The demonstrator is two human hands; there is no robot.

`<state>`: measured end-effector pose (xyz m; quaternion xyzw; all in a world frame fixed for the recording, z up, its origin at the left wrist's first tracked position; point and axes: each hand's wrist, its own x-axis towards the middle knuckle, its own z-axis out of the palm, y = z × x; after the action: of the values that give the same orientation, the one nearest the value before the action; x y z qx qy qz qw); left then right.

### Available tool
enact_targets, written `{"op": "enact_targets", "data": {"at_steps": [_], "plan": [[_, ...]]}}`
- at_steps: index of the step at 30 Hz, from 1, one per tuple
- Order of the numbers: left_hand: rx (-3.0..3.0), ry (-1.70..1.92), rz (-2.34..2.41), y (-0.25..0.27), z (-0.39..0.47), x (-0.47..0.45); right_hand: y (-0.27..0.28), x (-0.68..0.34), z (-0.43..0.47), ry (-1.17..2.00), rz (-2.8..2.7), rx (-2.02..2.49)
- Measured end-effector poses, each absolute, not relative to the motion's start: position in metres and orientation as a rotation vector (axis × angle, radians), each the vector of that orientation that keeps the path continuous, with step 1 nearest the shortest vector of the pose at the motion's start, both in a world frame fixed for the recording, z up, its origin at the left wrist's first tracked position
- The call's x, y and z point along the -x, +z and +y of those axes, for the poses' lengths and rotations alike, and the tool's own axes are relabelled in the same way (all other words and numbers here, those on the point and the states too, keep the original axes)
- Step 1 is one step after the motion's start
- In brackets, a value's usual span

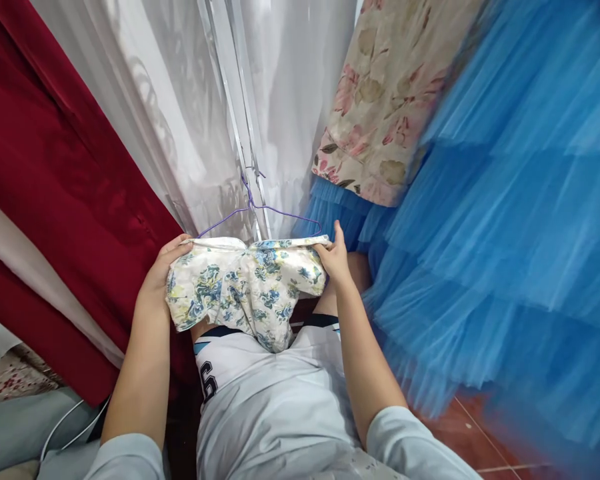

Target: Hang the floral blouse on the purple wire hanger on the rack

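A small white garment with blue and yellow flowers [245,287] hangs over a purple wire hanger [275,210], whose hook sits against a white vertical strip. My left hand [163,270] grips the garment's left end. My right hand [336,257] pinches its right end at the hanger's shoulder. Both arms reach forward over my white shorts.
A dark red curtain [55,173] hangs at the left beside sheer white curtains [180,113]. A floral cloth [385,100] and a big blue tulle skirt [505,220] fill the right. Red floor tiles [485,433] show at the lower right. A white wire hanger [65,427] lies at the lower left.
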<state>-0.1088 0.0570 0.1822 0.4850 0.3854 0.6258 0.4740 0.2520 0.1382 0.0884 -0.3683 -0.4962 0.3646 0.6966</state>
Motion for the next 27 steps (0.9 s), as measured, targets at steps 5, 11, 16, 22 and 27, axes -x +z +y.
{"op": "enact_targets", "data": {"at_steps": [5, 11, 16, 22, 27], "plan": [[-1.159, 1.471, 0.944, 0.183, 0.064, 0.119, 0.101, -0.248, 0.166, 0.771, -1.225, 0.933], [-0.916, 1.623, 0.877, 0.177, 0.069, 0.121, 0.105, -0.268, 0.162, 0.468, -1.491, 1.111], [-0.82, 1.751, 0.684, 0.174, 0.079, 0.124, 0.129, -0.288, 0.135, 0.355, -1.923, 1.133], [-0.817, 1.771, 0.462, 0.162, 0.097, 0.122, 0.175, -0.326, 0.124, 1.095, -2.018, 0.869], [-0.851, 1.693, 0.563, 0.147, 0.094, 0.1, 0.172, -0.299, 0.128, 1.089, -1.528, 0.77]]}}
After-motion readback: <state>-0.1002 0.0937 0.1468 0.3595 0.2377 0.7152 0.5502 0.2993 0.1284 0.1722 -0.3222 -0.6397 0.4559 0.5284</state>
